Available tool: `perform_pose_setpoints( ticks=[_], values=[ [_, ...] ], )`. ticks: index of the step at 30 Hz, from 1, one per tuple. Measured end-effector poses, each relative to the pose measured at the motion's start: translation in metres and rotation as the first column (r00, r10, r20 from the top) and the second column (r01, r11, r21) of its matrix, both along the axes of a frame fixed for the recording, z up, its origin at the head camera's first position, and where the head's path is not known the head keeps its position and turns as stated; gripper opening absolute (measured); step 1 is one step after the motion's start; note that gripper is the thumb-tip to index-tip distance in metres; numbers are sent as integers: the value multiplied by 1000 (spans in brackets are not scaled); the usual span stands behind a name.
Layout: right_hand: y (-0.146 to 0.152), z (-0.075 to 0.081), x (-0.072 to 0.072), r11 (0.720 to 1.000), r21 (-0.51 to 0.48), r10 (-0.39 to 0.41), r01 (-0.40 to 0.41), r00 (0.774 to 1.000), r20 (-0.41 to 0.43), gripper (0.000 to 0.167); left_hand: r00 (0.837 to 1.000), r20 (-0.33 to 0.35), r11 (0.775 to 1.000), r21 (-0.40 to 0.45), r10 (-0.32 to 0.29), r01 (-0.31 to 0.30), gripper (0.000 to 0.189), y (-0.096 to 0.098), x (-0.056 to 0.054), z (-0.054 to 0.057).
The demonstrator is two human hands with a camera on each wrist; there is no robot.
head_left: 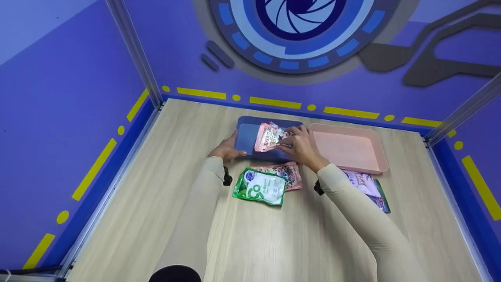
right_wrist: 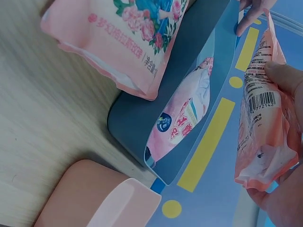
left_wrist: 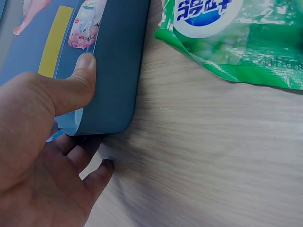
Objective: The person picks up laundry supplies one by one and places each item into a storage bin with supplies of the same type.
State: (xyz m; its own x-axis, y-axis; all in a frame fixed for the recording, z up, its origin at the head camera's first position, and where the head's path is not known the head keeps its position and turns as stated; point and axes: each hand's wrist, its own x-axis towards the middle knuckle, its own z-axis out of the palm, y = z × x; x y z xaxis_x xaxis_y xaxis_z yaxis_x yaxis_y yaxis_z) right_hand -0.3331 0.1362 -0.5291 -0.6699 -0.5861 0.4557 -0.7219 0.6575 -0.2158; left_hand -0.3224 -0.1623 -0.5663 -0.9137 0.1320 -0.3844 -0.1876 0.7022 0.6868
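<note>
My left hand grips the near left corner of a blue plastic bin. In the left wrist view its thumb lies over the rim, with the other fingers round the end wall. Above the bin, my right hand pinches a pink refill pouch by its side. The right wrist view shows the back of this pouch, printed with a barcode. Another pink-and-white pouch lies inside the bin.
In front of the blue bin, a green-and-white pouch overlaps a floral pink pouch on the wooden table. A pink bin stands to the right, with purple pouches before it. Blue panels enclose the table.
</note>
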Motion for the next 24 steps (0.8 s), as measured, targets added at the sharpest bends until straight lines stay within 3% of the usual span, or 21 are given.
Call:
perform_pose_setpoints(
  ticks=[18, 24],
  values=[
    [-9, -1, -10, 991, 99, -91, 84, 994, 65, 25, 1000, 16, 1000, 10, 26, -27, 106, 1, 0, 0],
    [-10, -3, -13, 990, 112, -87, 81, 995, 46, 22, 1000, 24, 1000, 4, 13, -13, 104, 0, -1, 0]
  ],
)
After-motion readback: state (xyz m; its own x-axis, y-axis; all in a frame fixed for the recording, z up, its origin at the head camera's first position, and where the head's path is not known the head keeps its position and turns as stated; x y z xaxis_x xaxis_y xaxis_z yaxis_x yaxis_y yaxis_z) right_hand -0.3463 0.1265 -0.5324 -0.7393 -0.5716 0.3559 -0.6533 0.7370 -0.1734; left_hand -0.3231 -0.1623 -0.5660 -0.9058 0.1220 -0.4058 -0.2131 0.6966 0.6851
